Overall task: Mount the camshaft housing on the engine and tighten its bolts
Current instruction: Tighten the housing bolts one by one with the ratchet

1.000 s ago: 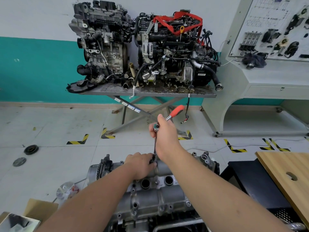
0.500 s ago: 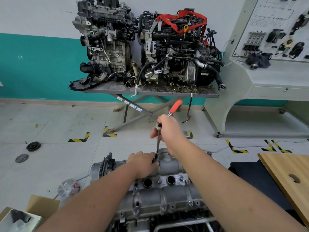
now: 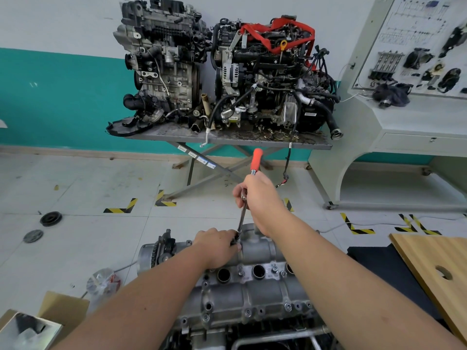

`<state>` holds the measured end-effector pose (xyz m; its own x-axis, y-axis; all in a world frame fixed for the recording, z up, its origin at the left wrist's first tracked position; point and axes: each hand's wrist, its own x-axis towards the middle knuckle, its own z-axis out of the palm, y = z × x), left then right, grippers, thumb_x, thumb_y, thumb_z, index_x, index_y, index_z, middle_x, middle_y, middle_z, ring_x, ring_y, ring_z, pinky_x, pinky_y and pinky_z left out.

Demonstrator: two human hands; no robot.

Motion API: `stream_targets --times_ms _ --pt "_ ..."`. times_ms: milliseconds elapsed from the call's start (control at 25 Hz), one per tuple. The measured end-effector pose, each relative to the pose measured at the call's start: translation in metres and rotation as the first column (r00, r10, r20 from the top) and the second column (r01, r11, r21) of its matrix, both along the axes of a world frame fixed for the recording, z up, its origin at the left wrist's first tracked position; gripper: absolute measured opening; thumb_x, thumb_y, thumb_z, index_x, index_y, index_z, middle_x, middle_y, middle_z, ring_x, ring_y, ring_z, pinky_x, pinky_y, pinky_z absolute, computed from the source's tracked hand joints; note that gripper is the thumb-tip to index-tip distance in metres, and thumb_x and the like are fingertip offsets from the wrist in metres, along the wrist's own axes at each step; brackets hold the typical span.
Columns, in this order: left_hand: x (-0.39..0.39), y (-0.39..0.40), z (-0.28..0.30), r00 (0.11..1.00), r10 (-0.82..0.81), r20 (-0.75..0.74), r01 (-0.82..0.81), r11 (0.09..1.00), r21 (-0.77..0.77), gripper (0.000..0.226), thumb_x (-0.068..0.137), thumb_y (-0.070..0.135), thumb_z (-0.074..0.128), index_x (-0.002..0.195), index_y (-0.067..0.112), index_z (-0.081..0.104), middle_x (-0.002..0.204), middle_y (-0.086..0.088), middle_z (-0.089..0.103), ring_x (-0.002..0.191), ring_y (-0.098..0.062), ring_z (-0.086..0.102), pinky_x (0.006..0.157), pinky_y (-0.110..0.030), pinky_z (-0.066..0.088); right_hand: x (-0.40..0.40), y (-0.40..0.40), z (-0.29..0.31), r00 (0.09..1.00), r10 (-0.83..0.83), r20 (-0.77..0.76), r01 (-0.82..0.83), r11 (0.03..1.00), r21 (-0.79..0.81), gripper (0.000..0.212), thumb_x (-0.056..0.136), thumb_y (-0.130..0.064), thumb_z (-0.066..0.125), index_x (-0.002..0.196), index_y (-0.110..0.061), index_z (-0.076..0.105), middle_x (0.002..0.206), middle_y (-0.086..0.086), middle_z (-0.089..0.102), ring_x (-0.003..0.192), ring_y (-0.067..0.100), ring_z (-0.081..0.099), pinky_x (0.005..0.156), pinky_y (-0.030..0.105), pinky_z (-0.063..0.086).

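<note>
The grey camshaft housing (image 3: 252, 291) lies on top of the engine at the bottom centre, with round plug holes and several bolts along its edges. My right hand (image 3: 260, 198) grips a ratchet wrench (image 3: 255, 159) with an orange handle that points up and away. A long extension bar (image 3: 242, 218) runs down from the ratchet head to the housing's far edge. My left hand (image 3: 218, 245) is closed around the lower end of the bar and its socket, which hides the bolt beneath.
Two engines (image 3: 222, 66) stand on a folding metal table (image 3: 227, 138) against the wall ahead. A white training console (image 3: 404, 109) is at the right, a wooden board (image 3: 437, 269) at the lower right, a cardboard box (image 3: 38, 322) at the lower left. Two discs (image 3: 50, 218) lie on the floor.
The ratchet's orange handle has swung counter-clockwise, from pointing up-right to nearly straight up. My left hand has stayed on the socket end. The camera has tilted slightly.
</note>
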<state>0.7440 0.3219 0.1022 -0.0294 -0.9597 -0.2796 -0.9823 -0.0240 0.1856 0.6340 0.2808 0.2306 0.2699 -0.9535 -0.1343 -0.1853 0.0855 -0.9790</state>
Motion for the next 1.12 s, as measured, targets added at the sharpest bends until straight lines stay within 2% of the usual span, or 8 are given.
stream_targets --times_ms 200,360,520,600,760,880,1040,1120 --pt "-0.001 0.000 0.000 1.000 0.004 0.010 -0.004 1.000 0.005 0.043 0.099 0.055 0.031 0.123 0.024 0.049 0.122 -0.007 0.061 0.111 -0.031 0.053 0.081 -0.041 0.034 -0.002 0.005 0.004 0.997 0.043 -0.069 -0.048 0.996 -0.077 0.017 0.092 -0.015 0.037 0.080 -0.012 0.048 0.056 -0.006 0.059 0.057 0.018 0.056 0.072 0.043 0.048" --pt "-0.002 0.000 0.001 1.000 0.007 0.013 -0.007 1.000 -0.010 0.044 0.099 0.055 0.031 0.126 0.024 0.049 0.123 -0.007 0.062 0.112 -0.031 0.054 0.080 -0.040 0.033 -0.001 0.012 0.007 1.000 -0.002 -0.003 0.002 0.998 -0.055 0.014 0.094 -0.013 0.033 0.082 -0.014 0.040 0.063 0.000 0.049 0.047 0.012 0.044 0.061 0.033 0.042" --pt "-0.001 0.000 0.000 1.000 0.017 0.016 -0.017 1.000 -0.009 0.043 0.099 0.055 0.032 0.123 0.024 0.050 0.122 -0.007 0.062 0.112 -0.031 0.054 0.080 -0.040 0.033 -0.002 0.016 0.012 0.991 -0.012 -0.131 0.000 0.995 -0.096 0.017 0.099 -0.020 0.031 0.097 -0.014 0.048 0.074 -0.001 0.059 0.043 0.001 0.050 0.050 0.021 0.040" --pt "-0.001 0.000 0.000 1.000 0.021 0.010 -0.021 1.000 -0.004 0.042 0.099 0.055 0.032 0.123 0.025 0.049 0.121 -0.006 0.061 0.112 -0.031 0.053 0.080 -0.040 0.033 -0.003 0.016 0.014 0.988 -0.014 -0.152 -0.001 0.995 -0.096 0.020 0.100 -0.019 0.030 0.107 -0.012 0.047 0.082 -0.001 0.061 0.042 -0.002 0.052 0.051 0.023 0.040" --pt "-0.002 0.001 0.002 1.000 0.024 0.000 -0.024 1.000 0.009 0.043 0.100 0.055 0.033 0.125 0.024 0.049 0.123 -0.006 0.061 0.114 -0.030 0.052 0.085 -0.041 0.035 -0.001 0.015 0.020 0.996 -0.046 -0.075 0.043 0.998 -0.040 0.015 0.101 -0.013 0.030 0.101 -0.015 0.045 0.091 0.000 0.060 0.054 0.010 0.050 0.049 0.023 0.042" --pt "-0.002 0.001 0.003 1.000 0.021 0.004 -0.021 1.000 0.017 0.042 0.100 0.053 0.032 0.125 0.024 0.049 0.123 -0.004 0.061 0.114 -0.029 0.052 0.086 -0.041 0.036 0.005 0.014 0.018 0.993 -0.064 -0.098 0.062 0.998 -0.032 0.018 0.100 -0.009 0.030 0.111 0.002 0.040 0.096 0.011 0.049 0.069 0.020 0.041 0.049 0.025 0.037" --pt "-0.003 0.002 0.006 1.000 0.012 0.014 -0.012 1.000 0.022 0.041 0.100 0.052 0.032 0.123 0.022 0.049 0.121 -0.005 0.062 0.111 -0.029 0.053 0.084 -0.041 0.037 0.008 0.013 0.020 0.988 -0.065 -0.143 0.055 0.996 -0.072 0.011 0.097 -0.013 0.033 0.099 -0.015 0.044 0.093 0.009 0.057 0.067 0.018 0.050 0.058 0.030 0.039" --pt "-0.003 0.003 0.003 1.000 0.005 0.016 -0.005 1.000 0.016 0.041 0.100 0.052 0.031 0.121 0.022 0.049 0.120 -0.005 0.061 0.109 -0.029 0.053 0.082 -0.040 0.036 0.007 0.013 0.019 0.992 -0.036 -0.121 0.027 0.997 -0.072 0.011 0.096 -0.016 0.035 0.091 -0.020 0.044 0.086 0.002 0.061 0.053 0.007 0.054 0.047 0.020 0.040"
